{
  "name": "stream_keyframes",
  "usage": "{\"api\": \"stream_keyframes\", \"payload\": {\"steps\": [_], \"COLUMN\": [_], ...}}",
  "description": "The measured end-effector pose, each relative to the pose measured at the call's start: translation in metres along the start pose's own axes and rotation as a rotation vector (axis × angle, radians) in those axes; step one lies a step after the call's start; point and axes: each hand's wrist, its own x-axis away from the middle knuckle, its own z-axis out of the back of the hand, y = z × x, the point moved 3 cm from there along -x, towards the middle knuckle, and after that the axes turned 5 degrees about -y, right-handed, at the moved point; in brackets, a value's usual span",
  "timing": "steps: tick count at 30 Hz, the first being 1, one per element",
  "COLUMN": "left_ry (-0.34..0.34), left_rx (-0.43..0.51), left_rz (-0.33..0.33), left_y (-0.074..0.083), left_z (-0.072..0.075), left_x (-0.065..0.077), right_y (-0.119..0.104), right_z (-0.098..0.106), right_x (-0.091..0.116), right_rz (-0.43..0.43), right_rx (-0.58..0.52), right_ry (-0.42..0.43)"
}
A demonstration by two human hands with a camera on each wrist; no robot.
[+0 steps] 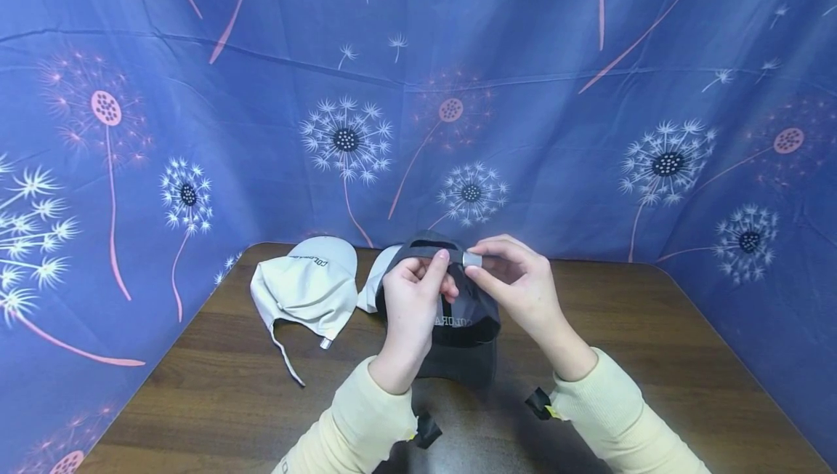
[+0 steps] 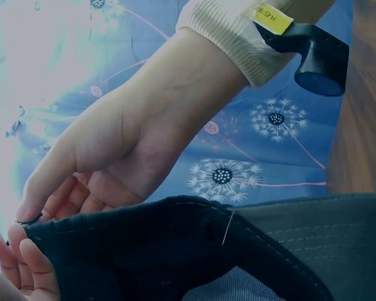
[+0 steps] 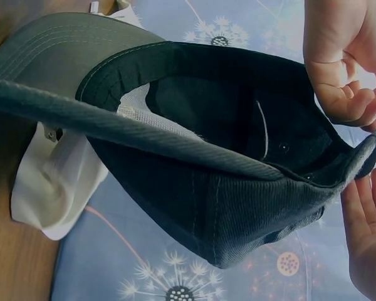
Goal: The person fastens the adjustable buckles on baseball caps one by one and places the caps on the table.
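Observation:
Both hands hold the adjustment strap at the back of a dark grey baseball cap (image 1: 480, 307). My left hand (image 1: 412, 296) pinches the strap between thumb and fingers. The right hand (image 1: 519, 278) pinches the strap's silver buckle (image 1: 472, 259) from the other side. In the head view the cap's brim (image 1: 458, 365) points down toward the front. The right wrist view looks into its dark lining (image 3: 207, 106), with both hands at the right edge. In the left wrist view, the right hand (image 2: 125, 132) reaches to the strap end, beside the left fingertips (image 2: 37, 260).
A white cap (image 1: 307, 288) lies on the wooden table (image 1: 189, 401) at left, its strap (image 1: 285, 354) hanging loose. Another white cap (image 1: 370, 288) is partly hidden behind the dark one. A blue dandelion-print cloth (image 1: 543, 132) stands behind and at the sides.

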Motion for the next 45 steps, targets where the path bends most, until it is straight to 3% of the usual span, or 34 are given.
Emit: {"api": "stream_keyframes", "payload": {"steps": [13,20,23,28,36,40,45], "left_ry": [-0.030,-0.087,-0.119,-0.179,-0.265,-0.364,-0.486], "left_rx": [-0.069,-0.055,-0.098,-0.224,-0.614,-0.751,-0.841], "left_rz": [0.001,0.080,0.061,-0.043,-0.333,-0.471,-0.558], "left_y": [-0.004,-0.002,0.004,0.023,0.057,0.060,0.055], "left_z": [-0.003,0.001,0.005,0.011,0.023,0.029,0.032], "left_x": [0.003,0.009,0.014,0.017,-0.004,-0.016,-0.023], "right_y": [-0.001,-0.001,0.000,-0.001,-0.002,-0.002,-0.002], "right_z": [-0.001,0.002,0.003,0.004,0.007,0.009,0.009], "right_x": [0.001,0.000,0.000,0.000,-0.001,-0.001,-0.001], "right_rz": [-0.004,0.016,0.010,-0.013,-0.007,-0.007,-0.022], "right_rx": [0.019,0.031,0.035,0.033,0.020,0.022,0.017], "right_ry": [-0.009,0.001,0.004,0.003,-0.001,-0.006,-0.021]}}
